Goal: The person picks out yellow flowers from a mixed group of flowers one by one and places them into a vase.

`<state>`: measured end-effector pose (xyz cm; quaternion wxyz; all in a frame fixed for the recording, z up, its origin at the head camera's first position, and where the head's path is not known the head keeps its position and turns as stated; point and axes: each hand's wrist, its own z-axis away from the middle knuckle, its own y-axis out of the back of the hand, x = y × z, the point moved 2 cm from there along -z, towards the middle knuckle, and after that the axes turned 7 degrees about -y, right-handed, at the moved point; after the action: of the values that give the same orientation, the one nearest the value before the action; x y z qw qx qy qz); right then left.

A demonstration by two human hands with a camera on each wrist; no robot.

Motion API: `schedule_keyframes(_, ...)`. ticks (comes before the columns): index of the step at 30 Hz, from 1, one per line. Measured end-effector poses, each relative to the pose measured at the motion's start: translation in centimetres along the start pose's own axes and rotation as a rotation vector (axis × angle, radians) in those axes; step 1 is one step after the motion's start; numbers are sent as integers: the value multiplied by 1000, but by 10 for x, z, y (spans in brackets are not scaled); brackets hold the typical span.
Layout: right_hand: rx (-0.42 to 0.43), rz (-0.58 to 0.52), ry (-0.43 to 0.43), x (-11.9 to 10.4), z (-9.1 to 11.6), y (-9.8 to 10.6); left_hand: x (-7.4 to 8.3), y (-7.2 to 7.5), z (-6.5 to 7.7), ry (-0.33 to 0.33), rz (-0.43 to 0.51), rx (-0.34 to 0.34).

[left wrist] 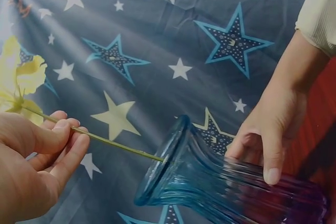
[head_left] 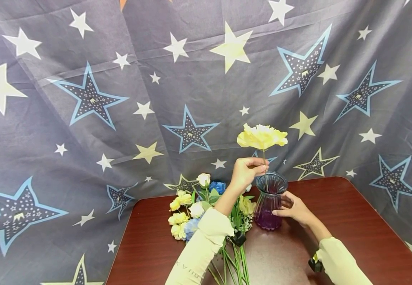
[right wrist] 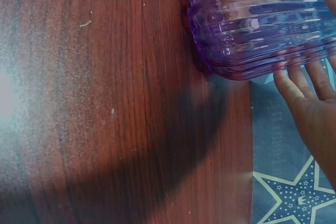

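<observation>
My left hand (head_left: pixel 246 172) pinches the thin green stem of a yellow artificial flower (head_left: pixel 261 136) between thumb and fingers, the bloom facing up above the hand. In the left wrist view the stem (left wrist: pixel 121 146) reaches down to the vase's mouth, its lower end inside the rim. The ribbed glass vase (head_left: pixel 268 213) stands upright on the table, blue at the flared top and purple at the base. Around its right side my right hand (head_left: pixel 298 209) holds it, thumb on the near face and fingers (right wrist: pixel 320 80) behind.
A bunch of artificial flowers (head_left: pixel 196 209), with yellow, white and blue blooms, lies on the reddish-brown table (head_left: pixel 149 241) left of the vase, partly behind my left sleeve. Its green stems (head_left: pixel 239 263) point toward me. A grey star-patterned cloth (head_left: pixel 206 87) hangs behind the table.
</observation>
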<state>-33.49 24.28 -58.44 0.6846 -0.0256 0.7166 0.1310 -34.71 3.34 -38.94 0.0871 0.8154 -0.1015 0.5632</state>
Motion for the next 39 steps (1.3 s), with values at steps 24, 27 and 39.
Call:
schedule_keyframes(24, -18, 8, -1, 1, 0, 1, -24, -18, 5, -30, -228, -92)
schedule_keyframes(27, -26, 4, -2, 1, 1, 1, -27, -21, 5, -41, -256, -109)
schedule_keyframes(39, -17, 46, -10, -2, 2, 1, -33, -35, 7, -90, -410, -134)
